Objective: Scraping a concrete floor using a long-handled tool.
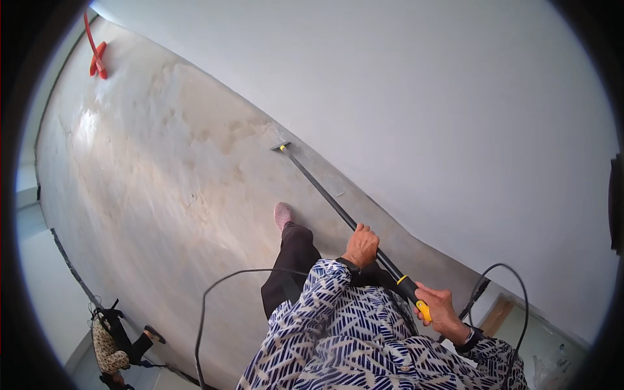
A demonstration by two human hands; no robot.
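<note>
A long-handled floor scraper (321, 190) with a black pole and yellow fittings slants across the view. Its flat head rests on the stained concrete floor (161, 195), close to the foot of the white wall. My left hand (361, 245) is closed around the middle of the pole. Lower down, my right hand (437, 304) grips the black and yellow handle end. A small pale scrap (340, 194) lies on the floor beside the pole, on the wall side. One pink shoe (282, 215) of mine shows below the scraper head.
The white wall (438, 122) runs along the right. A red long-handled tool (99, 63) stands at the far upper left. Another person (112, 336) is at the lower left, near a wall opening. Black cables (200, 317) loop at both sides of me.
</note>
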